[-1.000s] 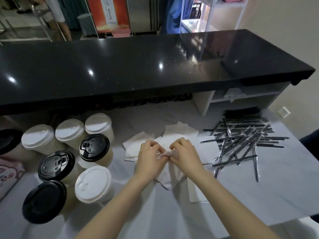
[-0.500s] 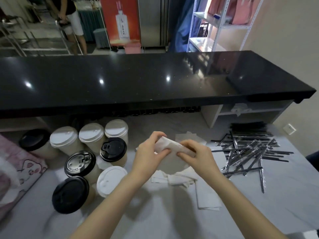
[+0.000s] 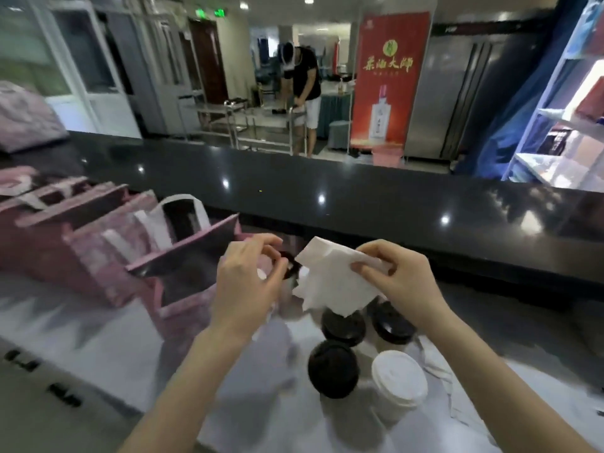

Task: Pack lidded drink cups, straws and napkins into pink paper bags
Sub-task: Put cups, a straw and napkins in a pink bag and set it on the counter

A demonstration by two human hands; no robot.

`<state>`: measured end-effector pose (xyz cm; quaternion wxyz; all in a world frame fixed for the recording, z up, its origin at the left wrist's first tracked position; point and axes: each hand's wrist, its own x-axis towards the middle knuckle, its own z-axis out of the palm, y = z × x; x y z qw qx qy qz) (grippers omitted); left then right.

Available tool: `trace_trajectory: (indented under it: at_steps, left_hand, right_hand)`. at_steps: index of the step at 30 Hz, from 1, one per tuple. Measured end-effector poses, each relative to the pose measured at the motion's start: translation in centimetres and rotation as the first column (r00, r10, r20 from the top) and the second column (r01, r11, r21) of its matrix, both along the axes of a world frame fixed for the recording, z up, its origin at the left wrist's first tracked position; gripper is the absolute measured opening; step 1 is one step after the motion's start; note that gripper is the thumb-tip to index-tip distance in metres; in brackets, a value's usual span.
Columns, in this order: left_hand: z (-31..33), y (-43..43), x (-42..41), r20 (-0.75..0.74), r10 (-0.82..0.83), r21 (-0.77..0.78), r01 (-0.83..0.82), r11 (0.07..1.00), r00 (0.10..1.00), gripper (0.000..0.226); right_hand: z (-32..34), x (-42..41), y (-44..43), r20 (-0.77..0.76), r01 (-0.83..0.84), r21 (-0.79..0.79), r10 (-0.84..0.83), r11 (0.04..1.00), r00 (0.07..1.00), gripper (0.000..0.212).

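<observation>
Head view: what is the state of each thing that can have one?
napkin: loosely folded, held above the cups
right hand: pinches the napkin
left hand: fingers curled, grip unclear
nearest pink paper bag: upright, mouth open
black-lidded cup: upright, lid on
white-lidded cup: upright, lid on

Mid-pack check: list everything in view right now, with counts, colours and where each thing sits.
napkin: one, white, held up over the cups
black-lidded cups: three clear, table centre; maybe another behind the left hand
white-lidded cup: one, right of the nearest black lid
paper bags: several, pink, standing open at left; count blurred
counter: one, black, behind the table
banner: one, red, beyond the counter
left hand: fingers curled, beside the napkin, grip unclear
right hand: pinches the napkin
</observation>
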<state>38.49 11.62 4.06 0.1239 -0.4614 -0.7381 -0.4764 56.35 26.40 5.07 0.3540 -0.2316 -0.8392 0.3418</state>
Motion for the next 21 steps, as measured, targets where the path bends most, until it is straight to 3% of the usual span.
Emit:
trace_trajectory:
  at_steps: [6, 9, 12, 17, 21]
  left_hand:
    - [0.1, -8.4, -14.0, -0.028, 0.195, -0.177, -0.196, 0.964, 0.980, 0.016]
    - [-1.1, -10.1, -18.6, -0.064, 0.149, -0.314, -0.162, 0.936, 0.987, 0.012]
    - [-2.5, -10.6, -21.1, -0.104, 0.090, -0.419, -0.125, 0.899, 0.991, 0.021]
    - [-3.5, -10.5, -22.4, -0.068, 0.005, -0.437, -0.034, 0.899, 0.998, 0.055]
    - [-4.2, -10.7, -22.2, 0.010, -0.115, -0.480, 0.106, 0.871, 0.993, 0.088]
  right_hand:
    - [3.0, -13.9, -4.0, -0.056, -0.107, 0.106, 0.113, 0.989, 0.992, 0.009]
    - [3.7, -19.5, -5.3, -0.031, -0.145, 0.159, 0.151, 0.977, 0.988, 0.008]
    - [3.0, -23.1, -6.0, 0.038, -0.178, 0.185, 0.174, 0.967, 0.984, 0.013]
    - [0.8, -25.6, -5.7, 0.352, -0.257, 0.143, 0.194, 0.956, 0.916, 0.014]
    - [0.2, -27.5, -5.8, 0.586, -0.348, 0.044, 0.258, 0.937, 0.768, 0.011]
